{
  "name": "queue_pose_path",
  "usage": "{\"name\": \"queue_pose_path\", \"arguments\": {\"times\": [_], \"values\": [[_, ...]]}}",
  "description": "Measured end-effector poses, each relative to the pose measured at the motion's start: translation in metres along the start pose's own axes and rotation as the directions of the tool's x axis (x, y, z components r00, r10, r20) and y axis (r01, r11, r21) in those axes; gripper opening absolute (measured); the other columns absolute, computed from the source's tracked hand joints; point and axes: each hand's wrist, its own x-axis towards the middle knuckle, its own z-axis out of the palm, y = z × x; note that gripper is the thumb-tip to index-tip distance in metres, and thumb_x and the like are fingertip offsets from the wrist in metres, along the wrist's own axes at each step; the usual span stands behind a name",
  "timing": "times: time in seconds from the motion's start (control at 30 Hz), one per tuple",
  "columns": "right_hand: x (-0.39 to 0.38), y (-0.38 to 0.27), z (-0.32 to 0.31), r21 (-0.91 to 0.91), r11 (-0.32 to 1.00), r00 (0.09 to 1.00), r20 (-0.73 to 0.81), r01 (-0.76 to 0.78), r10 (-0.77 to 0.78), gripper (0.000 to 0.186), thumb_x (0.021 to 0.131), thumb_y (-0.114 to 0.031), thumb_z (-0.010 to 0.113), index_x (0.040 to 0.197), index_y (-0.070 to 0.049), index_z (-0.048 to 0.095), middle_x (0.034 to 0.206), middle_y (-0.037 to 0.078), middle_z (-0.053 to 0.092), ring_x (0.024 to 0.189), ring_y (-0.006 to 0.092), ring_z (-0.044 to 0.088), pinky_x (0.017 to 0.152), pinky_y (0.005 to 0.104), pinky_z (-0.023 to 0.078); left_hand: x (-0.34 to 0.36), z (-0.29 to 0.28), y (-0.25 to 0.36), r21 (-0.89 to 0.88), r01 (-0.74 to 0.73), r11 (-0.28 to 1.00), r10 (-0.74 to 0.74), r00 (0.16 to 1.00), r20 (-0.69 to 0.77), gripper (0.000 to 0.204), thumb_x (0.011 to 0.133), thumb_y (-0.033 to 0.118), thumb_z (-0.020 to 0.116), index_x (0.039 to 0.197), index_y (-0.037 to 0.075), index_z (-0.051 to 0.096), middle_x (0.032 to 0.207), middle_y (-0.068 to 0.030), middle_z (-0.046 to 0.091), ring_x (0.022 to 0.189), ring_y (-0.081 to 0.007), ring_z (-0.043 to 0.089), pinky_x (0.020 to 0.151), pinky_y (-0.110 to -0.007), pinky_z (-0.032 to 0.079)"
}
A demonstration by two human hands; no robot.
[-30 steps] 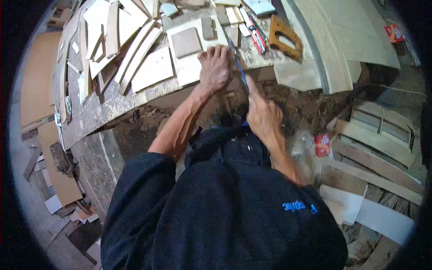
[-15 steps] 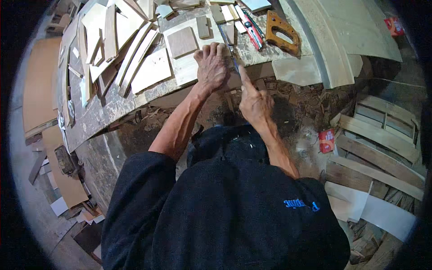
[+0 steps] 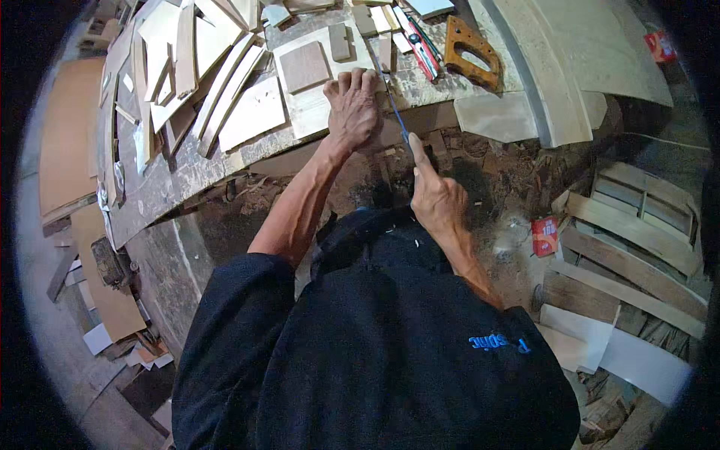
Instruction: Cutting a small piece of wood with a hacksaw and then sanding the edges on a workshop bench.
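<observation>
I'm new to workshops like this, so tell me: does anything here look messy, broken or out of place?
Wood shavings and scraps lie heaped on the ground below the workbench, and offcut boards are strewn at the right. The bench top is scarred and stained. Nothing looks broken.

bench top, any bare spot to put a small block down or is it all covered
Mostly covered. Bare patches: the grey strip along the bench front edge left of the left hand, and a small gap between the saw blade and the wooden handle. Wood strips crowd the left; small blocks crowd the back.
</observation>
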Motion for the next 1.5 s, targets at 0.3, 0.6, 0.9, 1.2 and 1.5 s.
{"name": "queue_pose_path", "arguments": {"times": [0.3, 0.6, 0.9, 1.2, 1.5], "values": [[0.035, -0.011, -0.001, 0.061, 0.998, 1.0, 0.003, -0.023, 0.023, 0.059, 0.095, -0.021, 0.052, 0.151, -0.029, 0.037, 0.071, 0.026, 0.066, 0.065, 0.0467, 0.065, 0.063, 0.0569, 0.051, 0.001, -0.013, -0.008, -0.057, -0.006, 0.998, 0.013, 0.991, 0.13, 0.05, 0.084, 0.022, 0.063, 0.127, 0.008, 0.044, 0.115, -0.0142, 0.046, 0.111, -0.0335, 0.043, 0.096, -0.05, 0.031], [0.026, -0.013, -0.019, -0.005, 1.0, 0.997, -0.071, 0.011, -0.011, 0.06, 0.092, -0.016, 0.054, 0.149, -0.03, 0.04, 0.068, 0.025, 0.064, 0.063, 0.0438, 0.064, 0.061, 0.056, 0.048, 0.003, -0.03, -0.009, -0.223, -0.113, 0.968, 0.147, 0.979, 0.14, 0.044, 0.079, 0.001, 0.054, 0.123, -0.002, 0.05, 0.108, -0.0189, 0.055, 0.102, -0.0401, 0.051, 0.09, -0.048, 0.043], [0.026, -0.009, -0.025, 0.262, 0.96, 0.992, -0.107, 0.099, -0.073, 0.058, 0.096, -0.013, 0.051, 0.152, -0.02, 0.038, 0.071, 0.023, 0.066, 0.063, 0.038, 0.067, 0.06, 0.0474, 0.052, 0.009, -0.049, 0.001, -0.736, 0.365, 0.57, -0.165, 0.928, 0.333, 0.035, 0.104, 0.029, 0.05, 0.116, -0.001, 0.064, 0.083, -0.0116, 0.064, 0.074, -0.0183, 0.057, 0.068, -0.034, 0.047], [0.03, 0.005, -0.027, 0.448, 0.872, 0.973, -0.196, 0.198, -0.12, 0.058, 0.095, -0.009, 0.051, 0.151, -0.019, 0.042, 0.09, 0.02, 0.072, 0.067, 0.0303, 0.07, 0.061, 0.0403, 0.053, 0.01, -0.059, 0.008, -0.796, 0.409, 0.445, -0.186, 0.912, 0.365, 0.041, 0.107, 0.034, 0.043, 0.115, -0.002, 0.061, 0.085, -0.0051, 0.061, 0.077, -0.0144, 0.055, 0.073, -0.031, 0.049], [0.031, 0.001, -0.03, 0.286, 0.944, 0.983, -0.126, 0.167, -0.135, 0.055, 0.096, -0.01, 0.052, 0.149, -0.022, 0.044, 0.082, 0.024, 0.067, 0.059, 0.0314, 0.064, 0.059, 0.0422, 0.05, 0.009, -0.062, 0.003, -0.734, 0.457, 0.503, -0.228, 0.889, 0.397, 0.038, 0.106, 0.033, 0.045, 0.114, -0.002, 0.058, 0.086, -0.0076, 0.062, 0.081, -0.0174, 0.056, 0.074, -0.034, 0.048]]}}
